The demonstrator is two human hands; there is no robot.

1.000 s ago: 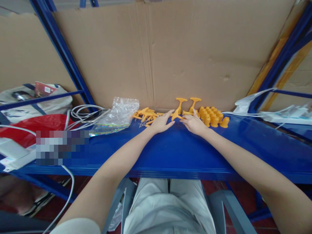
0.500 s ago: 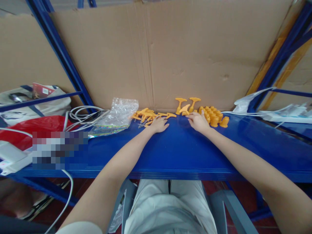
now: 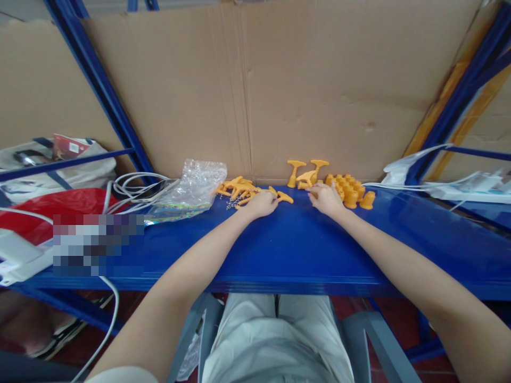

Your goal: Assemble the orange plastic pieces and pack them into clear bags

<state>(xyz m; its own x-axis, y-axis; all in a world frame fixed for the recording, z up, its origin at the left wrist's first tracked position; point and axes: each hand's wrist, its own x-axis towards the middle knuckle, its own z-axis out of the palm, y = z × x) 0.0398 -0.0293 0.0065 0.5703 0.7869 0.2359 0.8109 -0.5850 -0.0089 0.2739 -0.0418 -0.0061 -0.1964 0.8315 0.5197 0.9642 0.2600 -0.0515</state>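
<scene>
My left hand (image 3: 263,204) is closed on a yellow T-shaped piece (image 3: 285,197), whose crossbar shows right of the fingers. Left of that hand lies a pile of similar yellow pieces (image 3: 237,186) with small screws. My right hand (image 3: 325,198) has its fingers curled at another yellow T-shaped piece (image 3: 306,178), which leans with its crossbar up. Behind it, two yellow T-shaped assemblies (image 3: 296,173) stand upright near the cardboard. Several yellow cylindrical parts (image 3: 351,194) stand in rows just right of my right hand.
A clear plastic bag (image 3: 199,183) lies left of the pile. White cables (image 3: 138,186), a red bag (image 3: 88,205) and a power strip (image 3: 27,263) are farther left. A cardboard sheet (image 3: 311,96) rises behind the blue table (image 3: 279,250). At the right sit white plastic and cables.
My left hand has closed and shifted slightly right, and the T-shaped piece beside it has turned and moved right. The piece at my right hand has tilted slightly; that hand stays nearly in place.
</scene>
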